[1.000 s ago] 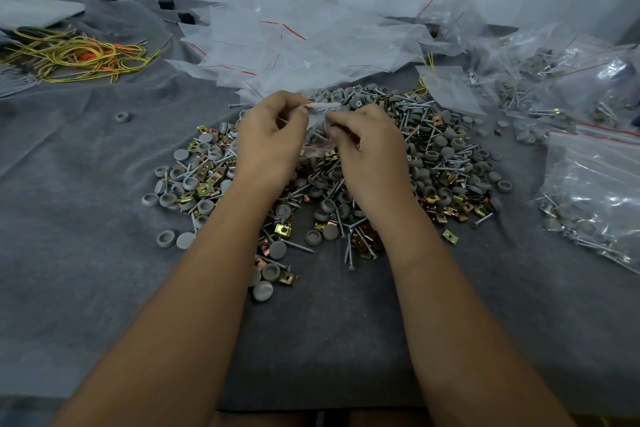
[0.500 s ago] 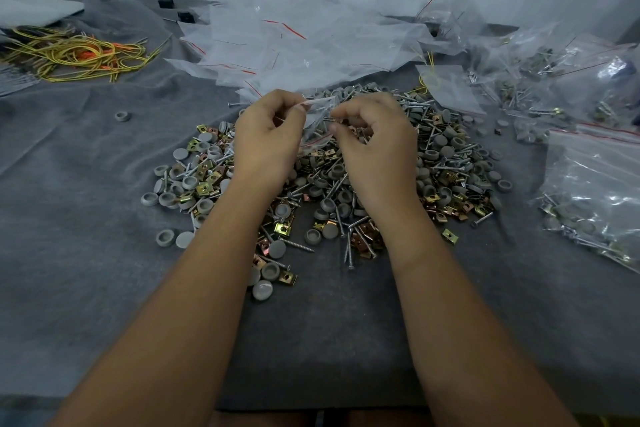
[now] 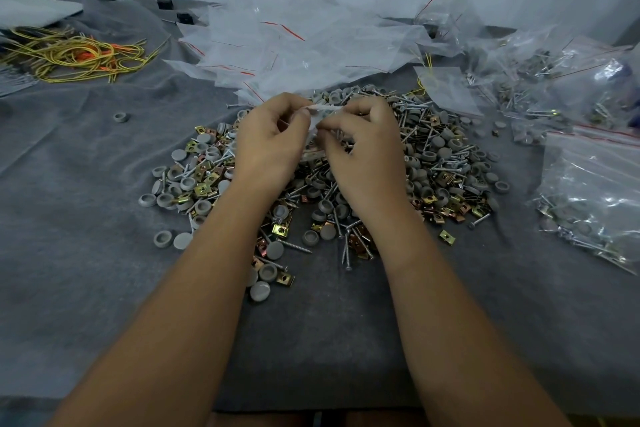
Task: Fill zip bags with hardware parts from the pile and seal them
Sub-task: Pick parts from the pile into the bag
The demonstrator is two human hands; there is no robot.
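Pinching zip bag (image 3: 323, 110), left hand (image 3: 270, 146), right hand (image 3: 363, 152), seemingly over pile (image 3: 440, 163)

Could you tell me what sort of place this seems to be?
Probably a small hand-packing workbench: a pile of screws, grey caps and metal clips lies on a grey cloth, empty zip bags are heaped behind, and filled bags sit at the right.

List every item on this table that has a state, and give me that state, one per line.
left hand: pinching the small zip bag
right hand: pinching the small zip bag
small zip bag: held above the pile, seal unclear
hardware pile: loose, unbagged
empty zip bags: heaped, unfilled
filled zip bag: parts inside, lying flat
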